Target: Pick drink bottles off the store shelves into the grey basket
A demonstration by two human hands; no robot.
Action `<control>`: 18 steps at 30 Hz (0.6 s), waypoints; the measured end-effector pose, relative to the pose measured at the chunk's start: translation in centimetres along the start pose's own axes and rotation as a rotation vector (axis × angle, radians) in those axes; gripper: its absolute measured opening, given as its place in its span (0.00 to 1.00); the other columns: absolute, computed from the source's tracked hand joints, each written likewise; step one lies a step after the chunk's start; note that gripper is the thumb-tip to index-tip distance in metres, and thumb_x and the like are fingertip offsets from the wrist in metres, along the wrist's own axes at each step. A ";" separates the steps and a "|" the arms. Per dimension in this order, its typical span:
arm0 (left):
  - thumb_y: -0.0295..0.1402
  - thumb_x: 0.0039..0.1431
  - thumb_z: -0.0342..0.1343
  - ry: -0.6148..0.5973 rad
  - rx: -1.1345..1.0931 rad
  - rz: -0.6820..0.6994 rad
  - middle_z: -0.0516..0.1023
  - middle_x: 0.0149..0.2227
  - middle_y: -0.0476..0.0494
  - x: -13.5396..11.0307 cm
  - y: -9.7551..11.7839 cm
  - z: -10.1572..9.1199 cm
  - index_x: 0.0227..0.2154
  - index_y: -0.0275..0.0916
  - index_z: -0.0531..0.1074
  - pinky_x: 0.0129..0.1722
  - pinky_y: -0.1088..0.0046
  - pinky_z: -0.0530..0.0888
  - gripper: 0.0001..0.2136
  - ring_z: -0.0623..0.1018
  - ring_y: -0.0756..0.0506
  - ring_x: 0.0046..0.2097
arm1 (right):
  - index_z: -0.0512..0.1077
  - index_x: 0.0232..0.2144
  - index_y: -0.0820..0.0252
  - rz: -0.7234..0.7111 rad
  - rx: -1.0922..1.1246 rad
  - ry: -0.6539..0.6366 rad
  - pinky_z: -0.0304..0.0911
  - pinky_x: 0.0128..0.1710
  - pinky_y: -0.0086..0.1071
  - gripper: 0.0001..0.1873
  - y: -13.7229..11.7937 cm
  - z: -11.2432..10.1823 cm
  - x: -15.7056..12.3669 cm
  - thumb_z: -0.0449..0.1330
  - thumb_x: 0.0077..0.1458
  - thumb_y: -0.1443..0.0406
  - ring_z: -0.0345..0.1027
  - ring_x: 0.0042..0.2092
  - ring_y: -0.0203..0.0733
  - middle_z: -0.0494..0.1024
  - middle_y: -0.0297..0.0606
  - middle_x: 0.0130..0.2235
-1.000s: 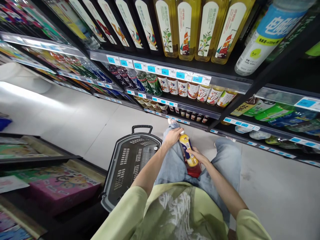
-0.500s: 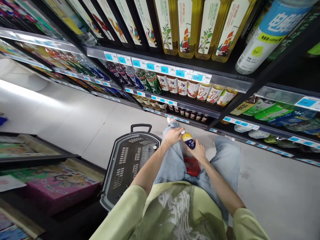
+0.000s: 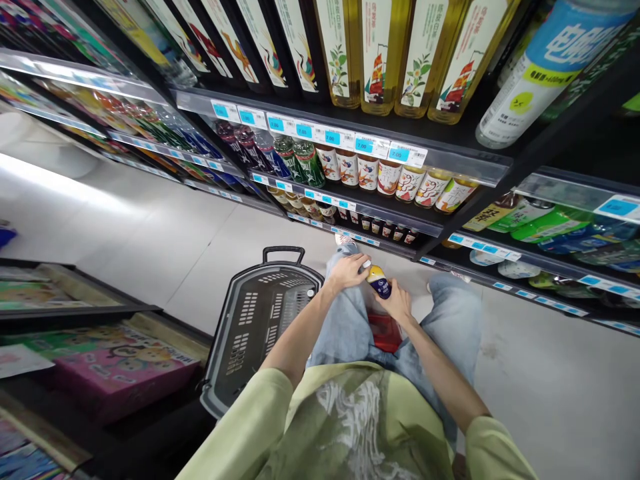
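A small bottle with a yellow upper part and a dark blue label lies tilted between my hands, above my lap. My right hand is closed around its lower end. At the other end, the fingers of my left hand pinch the white cap. Whether the cap sits on the neck or is loose, I cannot tell. To the left of my legs stands a black shopping basket with slotted sides.
A drinks shelf with bottles and blue price tags runs across the front. Something red is between my legs. At lower left, a display rack holds a pink box. Pale floor lies beyond the basket.
My left fingers have shifted slightly over the cap end, and the bottle has tilted a little. My right hand keeps its hold. The view has moved slightly.
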State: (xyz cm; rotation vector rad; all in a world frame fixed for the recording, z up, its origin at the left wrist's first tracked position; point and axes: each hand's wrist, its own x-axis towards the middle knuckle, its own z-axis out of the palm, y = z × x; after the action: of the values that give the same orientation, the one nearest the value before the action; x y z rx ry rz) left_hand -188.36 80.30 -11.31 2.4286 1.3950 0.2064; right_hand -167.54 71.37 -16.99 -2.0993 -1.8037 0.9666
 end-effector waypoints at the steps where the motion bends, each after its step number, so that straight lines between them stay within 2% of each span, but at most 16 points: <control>1: 0.37 0.71 0.52 -0.005 -0.003 -0.012 0.85 0.47 0.41 0.1 0.0 0.0 0.52 0.41 0.77 0.48 0.67 0.77 0.13 0.83 0.41 0.50 | 0.69 0.53 0.54 0.000 -0.003 0.000 0.66 0.48 0.42 0.27 0.0 0.0 0.0 0.69 0.59 0.49 0.80 0.51 0.59 0.84 0.50 0.53; 4: 0.36 0.68 0.54 -0.032 -0.046 -0.050 0.85 0.47 0.42 0.5 0.1 -0.1 0.50 0.42 0.76 0.45 0.67 0.76 0.12 0.83 0.42 0.46 | 0.69 0.53 0.55 -0.005 -0.038 -0.007 0.66 0.47 0.40 0.27 0.0 0.1 0.0 0.69 0.60 0.48 0.81 0.49 0.57 0.84 0.49 0.52; 7: 0.32 0.60 0.59 -0.072 -0.164 -0.021 0.84 0.45 0.45 0.3 0.4 -0.1 0.45 0.43 0.76 0.46 0.70 0.75 0.11 0.82 0.44 0.44 | 0.69 0.53 0.56 -0.024 -0.098 -0.020 0.64 0.44 0.39 0.27 0.4 0.0 0.0 0.68 0.60 0.48 0.81 0.47 0.57 0.85 0.50 0.49; 13: 0.30 0.47 0.61 -0.111 -0.238 0.016 0.78 0.40 0.44 -2.5 2.5 -0.8 0.33 0.41 0.72 0.37 0.68 0.71 0.09 0.77 0.44 0.37 | 0.71 0.53 0.57 -0.201 -0.146 0.007 0.65 0.43 0.38 0.26 2.0 0.0 -0.6 0.70 0.56 0.54 0.80 0.47 0.57 0.84 0.47 0.49; 16: 0.28 0.43 0.58 -0.105 -0.332 -0.006 0.75 0.36 0.45 -3.9 3.1 -2.7 0.29 0.41 0.68 0.36 0.67 0.69 0.08 0.73 0.45 0.35 | 0.71 0.54 0.55 -0.307 -0.014 0.073 0.70 0.47 0.42 0.27 1.6 0.3 -1.2 0.69 0.55 0.53 0.78 0.51 0.58 0.83 0.47 0.52; 18: 0.28 0.41 0.56 -0.060 -0.429 -0.052 0.72 0.33 0.47 -4.9 2.9 -5.0 0.27 0.42 0.64 0.37 0.67 0.69 0.08 0.71 0.45 0.35 | 0.71 0.56 0.54 -0.396 0.105 0.097 0.71 0.54 0.47 0.28 1.0 0.4 -1.8 0.68 0.57 0.51 0.77 0.56 0.59 0.82 0.48 0.55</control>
State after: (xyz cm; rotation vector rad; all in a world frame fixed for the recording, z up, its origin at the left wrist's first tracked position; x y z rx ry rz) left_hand -189.98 75.76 -5.41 2.0280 1.2371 0.3747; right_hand -167.00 69.39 -17.25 -1.6109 -1.9661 0.8172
